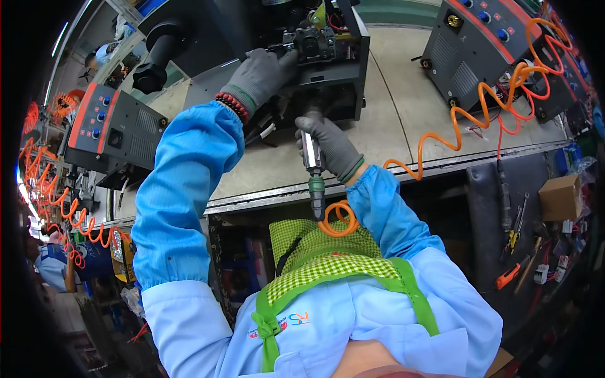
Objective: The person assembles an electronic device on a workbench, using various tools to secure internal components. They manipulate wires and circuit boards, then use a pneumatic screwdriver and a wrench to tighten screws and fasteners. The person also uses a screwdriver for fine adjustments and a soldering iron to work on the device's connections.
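Note:
My left hand, in a grey glove, reaches into an open black machine housing. Its fingers are closed at the left side of a dark wire-feed mechanism; whatever they pinch is hidden. In front of the housing, my right hand, gloved in grey too, wraps around a silver air screwdriver with a green collar. The tool points up and away from me, and its far tip is lost in the shadow under the mechanism. An orange coiled hose hangs at its near end.
A black spool holder juts out left of the mechanism. Grey-and-red welding machines stand at the left and right. Another orange coiled hose crosses the bench. Lower right lie an orange-handled knife and a cardboard box.

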Demonstrator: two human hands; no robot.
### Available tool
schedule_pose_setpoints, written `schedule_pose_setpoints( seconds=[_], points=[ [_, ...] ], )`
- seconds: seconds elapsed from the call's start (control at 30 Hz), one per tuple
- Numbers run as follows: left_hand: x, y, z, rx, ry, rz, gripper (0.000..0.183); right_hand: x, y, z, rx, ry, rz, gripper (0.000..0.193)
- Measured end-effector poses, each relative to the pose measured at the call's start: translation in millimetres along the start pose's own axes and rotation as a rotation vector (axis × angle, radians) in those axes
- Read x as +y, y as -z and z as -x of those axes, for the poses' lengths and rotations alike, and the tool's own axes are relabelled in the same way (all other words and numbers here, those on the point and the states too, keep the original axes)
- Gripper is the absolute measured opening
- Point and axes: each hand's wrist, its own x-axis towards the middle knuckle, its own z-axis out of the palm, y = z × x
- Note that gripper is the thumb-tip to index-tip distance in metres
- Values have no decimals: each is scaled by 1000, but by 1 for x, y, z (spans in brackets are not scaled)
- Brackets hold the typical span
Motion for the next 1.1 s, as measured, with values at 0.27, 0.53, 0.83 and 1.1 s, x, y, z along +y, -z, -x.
schedule_pose_setpoints(
  seconds=[0.27, 0.53, 0.83, 1.1],
  points=[
    [1, -5, 2, 13, 6, -25, 39, -1, -1, -5, 2, -19, -2, 30],
    [2, 1, 1, 14, 60, 80, 31, -8, -7, -8, -35, -82, -161, 26],
    [2, -2, 5, 108, 6, 17, 32, -12, -10, -7, 6, -28, -94, 30],
    [0, -7, 6, 89, -10, 2, 43, -6, -3, -11, 15, -38, -85, 28]
  ],
)
